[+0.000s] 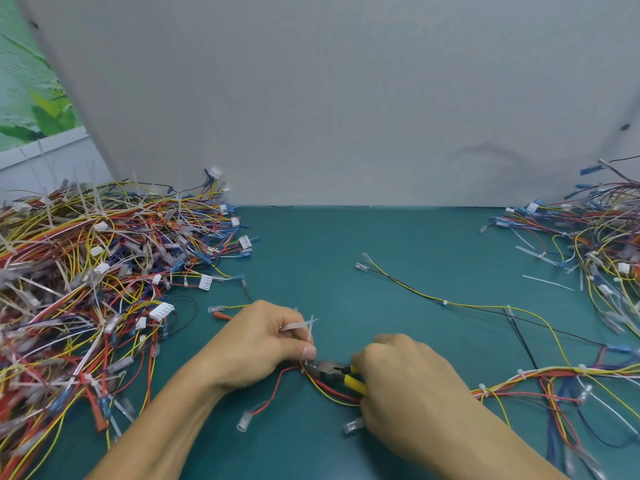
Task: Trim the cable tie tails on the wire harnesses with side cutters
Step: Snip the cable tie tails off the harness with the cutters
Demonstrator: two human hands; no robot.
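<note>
Left hand: its grip is closed; curled fingers and thumb pinch white cable tie tails that stick up.
Right hand: its grip is closed round the yellow handles of the side cutters.
Side cutters: the dark nose points left, and its tip is just under the left thumb, at the wires.
Wire harness: red, yellow and white wires lie flat, running from between the hands off to the right.
Big pile: many tangled harnesses on the left, with long white tails poking out.
Small pile: more harnesses at the far right.
Tabletop: green, with a thin yellow and black wire pair lying behind the hands.
</note>
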